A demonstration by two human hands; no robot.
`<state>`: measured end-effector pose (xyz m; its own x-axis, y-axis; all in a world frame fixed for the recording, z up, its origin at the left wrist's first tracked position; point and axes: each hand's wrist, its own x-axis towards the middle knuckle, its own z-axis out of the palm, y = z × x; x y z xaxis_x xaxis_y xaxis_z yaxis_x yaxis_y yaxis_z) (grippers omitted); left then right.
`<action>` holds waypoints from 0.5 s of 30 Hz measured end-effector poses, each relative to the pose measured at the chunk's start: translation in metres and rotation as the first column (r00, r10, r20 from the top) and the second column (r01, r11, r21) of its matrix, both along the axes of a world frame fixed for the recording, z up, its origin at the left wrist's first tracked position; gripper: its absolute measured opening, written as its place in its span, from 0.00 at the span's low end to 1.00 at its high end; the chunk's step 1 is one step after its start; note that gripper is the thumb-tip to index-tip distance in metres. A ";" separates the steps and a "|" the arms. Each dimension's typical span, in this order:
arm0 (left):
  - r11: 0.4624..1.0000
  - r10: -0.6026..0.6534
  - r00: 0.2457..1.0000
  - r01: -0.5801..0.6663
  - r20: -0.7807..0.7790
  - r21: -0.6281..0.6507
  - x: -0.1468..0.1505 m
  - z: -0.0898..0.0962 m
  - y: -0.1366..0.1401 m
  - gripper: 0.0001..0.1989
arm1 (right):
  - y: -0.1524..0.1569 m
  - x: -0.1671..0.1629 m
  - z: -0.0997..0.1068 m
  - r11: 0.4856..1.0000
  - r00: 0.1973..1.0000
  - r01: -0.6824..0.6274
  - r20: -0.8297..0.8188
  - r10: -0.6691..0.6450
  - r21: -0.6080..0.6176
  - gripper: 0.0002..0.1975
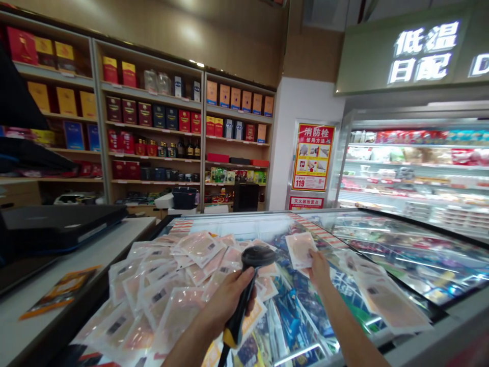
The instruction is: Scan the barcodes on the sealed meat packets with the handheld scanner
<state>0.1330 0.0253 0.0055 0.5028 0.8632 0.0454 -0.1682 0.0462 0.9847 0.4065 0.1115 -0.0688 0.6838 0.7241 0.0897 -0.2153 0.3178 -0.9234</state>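
My left hand (231,298) is wrapped round the handle of a black and yellow barcode scanner (259,256), its head tilted up and forward over the freezer. In my right hand (318,267) a flat, clear plastic packet (300,250) is pinched by its right edge, a short way to the right of the scanner head. Many similar packets with small printed labels lie in a loose heap (160,285) on the glass at the left. A smaller stack of packets (382,290) rests on the glass to the right of my right arm.
Under the packets is a chest freezer with a glass top (252,221), full of bagged goods. At left stands a counter (126,244) bearing an orange packet (61,290) and a black device (61,224). Shelves of boxes (153,117) line the back; a lit refrigerated display (416,173) stands right.
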 end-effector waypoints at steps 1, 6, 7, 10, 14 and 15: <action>1.000 -0.005 1.000 0.005 0.012 -0.010 0.001 0.003 -0.002 0.16 | 0.001 -0.004 0.002 1.000 0.999 -0.019 -0.044 0.018 -0.008 0.11; 0.997 -0.043 0.998 0.045 0.044 -0.065 0.005 0.011 -0.011 0.16 | 0.001 -0.024 0.008 0.996 0.987 -0.084 -0.134 0.088 0.036 0.10; 0.996 -0.050 0.998 0.053 0.043 -0.076 0.005 0.012 -0.012 0.16 | 0.001 -0.028 0.009 0.994 0.986 -0.095 -0.130 0.100 0.047 0.10; 0.994 -0.061 0.997 0.065 0.044 -0.088 0.008 0.012 -0.013 0.16 | -0.001 -0.039 0.010 0.994 0.991 -0.091 -0.089 0.096 0.054 0.08; 0.994 -0.049 0.998 0.053 0.044 -0.098 0.009 0.013 -0.014 0.16 | -0.002 -0.051 0.010 0.997 0.997 -0.072 -0.040 0.073 0.030 0.07; 0.994 -0.046 0.998 0.051 0.044 -0.099 0.009 0.014 -0.015 0.16 | -0.002 -0.053 0.010 0.997 0.997 -0.076 -0.026 0.076 0.021 0.07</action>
